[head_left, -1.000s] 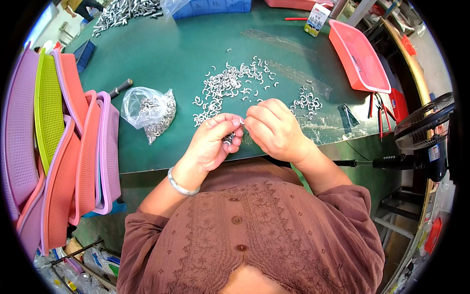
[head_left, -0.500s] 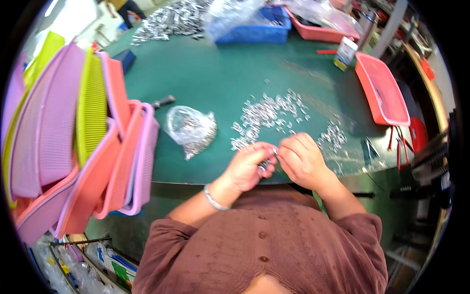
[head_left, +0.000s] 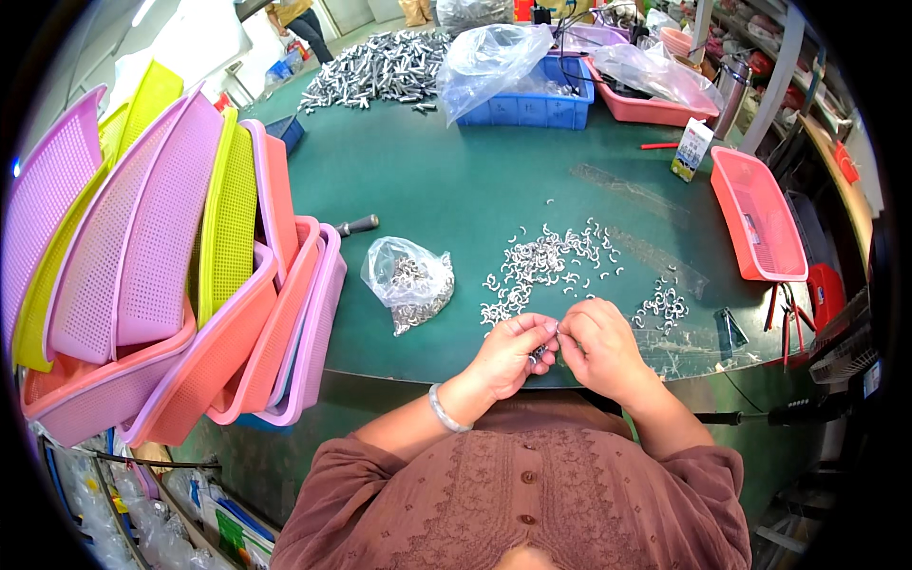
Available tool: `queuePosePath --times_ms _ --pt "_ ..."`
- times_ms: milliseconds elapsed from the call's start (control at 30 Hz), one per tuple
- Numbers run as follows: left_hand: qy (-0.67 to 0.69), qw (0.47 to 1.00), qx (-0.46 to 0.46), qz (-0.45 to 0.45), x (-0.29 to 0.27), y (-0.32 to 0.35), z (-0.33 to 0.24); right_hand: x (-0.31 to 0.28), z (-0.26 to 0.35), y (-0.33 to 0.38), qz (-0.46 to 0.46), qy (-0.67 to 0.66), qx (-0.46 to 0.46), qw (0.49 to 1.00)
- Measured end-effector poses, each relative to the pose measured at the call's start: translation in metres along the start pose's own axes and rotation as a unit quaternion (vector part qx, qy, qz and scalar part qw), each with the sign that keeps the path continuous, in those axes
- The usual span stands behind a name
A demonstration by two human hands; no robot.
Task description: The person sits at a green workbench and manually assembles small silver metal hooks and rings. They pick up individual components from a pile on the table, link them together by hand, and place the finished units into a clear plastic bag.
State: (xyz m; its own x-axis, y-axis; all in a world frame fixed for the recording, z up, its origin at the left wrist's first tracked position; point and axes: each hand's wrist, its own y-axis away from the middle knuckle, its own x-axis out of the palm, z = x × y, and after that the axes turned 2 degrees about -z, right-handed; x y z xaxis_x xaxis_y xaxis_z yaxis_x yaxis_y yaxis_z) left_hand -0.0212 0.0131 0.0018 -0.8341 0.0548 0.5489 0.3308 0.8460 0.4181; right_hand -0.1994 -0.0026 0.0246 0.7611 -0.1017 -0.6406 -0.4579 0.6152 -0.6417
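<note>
The two hands are close together at the near edge of the green table [head_left: 427,180], with their fingertips meeting. The left hand [head_left: 513,356] is curled around some little metal bits [head_left: 539,354], and a few of them peek out between its fingers. The right hand [head_left: 603,350] has its fingers bent, and its tips come right up to the left thumb, but I cannot tell if they are pinching a bit. A pale bracelet [head_left: 443,408] goes around the left wrist. Just past the hands lies a big, loose pile of curved silver bits [head_left: 541,261]. A smaller pile [head_left: 665,306] of them sits to the right, near the right hand. A clear bag [head_left: 408,285] full of small metal bits lies to the left of the big pile, and a dark handle [head_left: 358,225] is just behind it. Lots of purple, green and orange-pink baskets [head_left: 161,218] are stacked on the left. On the right there is a pink tray [head_left: 757,218], with a little carton [head_left: 692,150] near its far end and red-handled tools [head_left: 787,318] by its near end. Far back, a heap of grey metal rods [head_left: 380,71] lies beside a blue bin [head_left: 532,109].
</note>
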Motion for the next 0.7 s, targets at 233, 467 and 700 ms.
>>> queuePosePath --times_ms 233,467,700 --pt "0.077 0.996 -0.008 0.047 -0.004 0.001 -0.003 -0.005 -0.001 0.003 -0.013 -0.042 0.013 0.999" --pt "0.082 0.994 -0.020 0.069 -0.006 0.004 -0.008 -0.007 -0.010 0.015 -0.014 -0.051 0.045 0.998" --pt "0.111 0.991 -0.043 0.055 -0.006 0.004 -0.011 -0.001 -0.015 0.020 -0.013 -0.065 0.052 0.996"
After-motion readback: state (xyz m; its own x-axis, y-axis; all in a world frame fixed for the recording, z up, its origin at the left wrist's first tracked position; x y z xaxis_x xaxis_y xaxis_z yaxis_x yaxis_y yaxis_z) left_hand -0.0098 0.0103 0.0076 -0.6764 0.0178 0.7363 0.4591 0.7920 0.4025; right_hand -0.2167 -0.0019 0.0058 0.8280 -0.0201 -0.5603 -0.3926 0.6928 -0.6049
